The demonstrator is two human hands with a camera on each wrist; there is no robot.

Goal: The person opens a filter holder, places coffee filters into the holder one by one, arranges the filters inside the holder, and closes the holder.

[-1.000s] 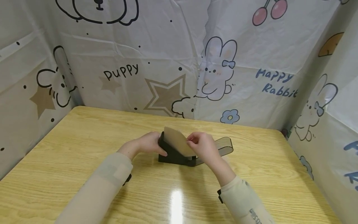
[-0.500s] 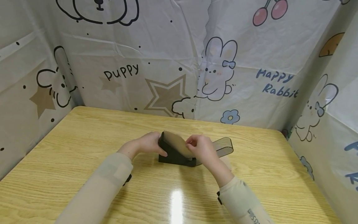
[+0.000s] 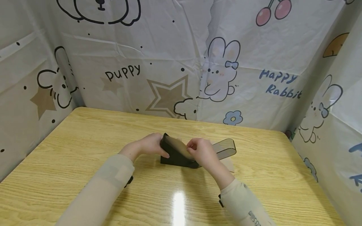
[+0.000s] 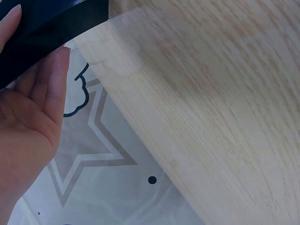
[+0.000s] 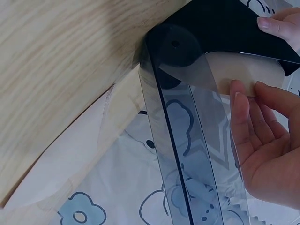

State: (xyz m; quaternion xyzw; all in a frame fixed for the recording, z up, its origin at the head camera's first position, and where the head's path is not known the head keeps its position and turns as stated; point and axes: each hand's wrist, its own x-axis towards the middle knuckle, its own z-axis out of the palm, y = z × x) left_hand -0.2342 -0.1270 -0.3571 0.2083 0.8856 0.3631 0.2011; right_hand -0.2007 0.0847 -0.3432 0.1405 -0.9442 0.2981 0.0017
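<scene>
A black box point(image 3: 176, 153) with a sloping side stands on the table, its clear plastic lid point(image 3: 226, 147) swung out to the right. My left hand point(image 3: 151, 145) grips the box's left end, thumb on the near side and fingers behind it. Inside the box lies a tan sheet or card point(image 3: 178, 145), mostly sunk below the rim. My right hand point(image 3: 202, 152) pinches the edge of this tan piece between thumb and finger. The right wrist view shows the clear lid point(image 5: 187, 154) hanging from a round pivot, beside the right hand point(image 5: 272, 136). How deep the tan piece sits is hidden.
A thin pale sheet point(image 3: 227, 164) lies on the wooden table point(image 3: 113, 194) beneath the lid, also seen as a pale sheet point(image 5: 61, 159) in the right wrist view. A printed cloth point(image 3: 169, 62) hangs behind the table and along both sides.
The tan piece has sunk lower into the black box, and my right hand has moved slightly down and left with it. My left hand stays in place on the box.
</scene>
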